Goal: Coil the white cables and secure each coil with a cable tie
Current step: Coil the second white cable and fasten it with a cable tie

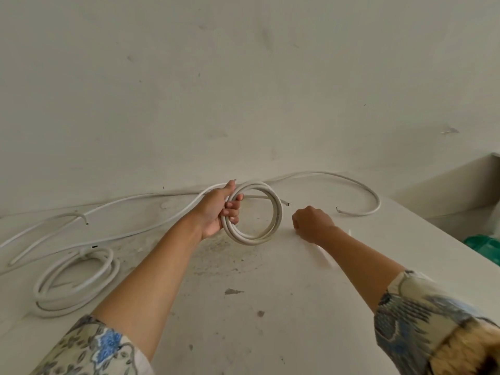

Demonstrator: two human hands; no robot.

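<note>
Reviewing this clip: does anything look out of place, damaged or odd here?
Nothing serious. The slack coil at the left of the tabletop lies with its loops splayed and no tie that I can see. Dark specks stain the surface just below the held coil, which the left hand grips upright.

Left hand (216, 209) covers coil (278, 215) left side. Right hand (312, 223) fingertips tucked under, contents unclear. White strips (326, 259) beneath right forearm partly covered. Green thing (487, 246) far right cropped.
</note>
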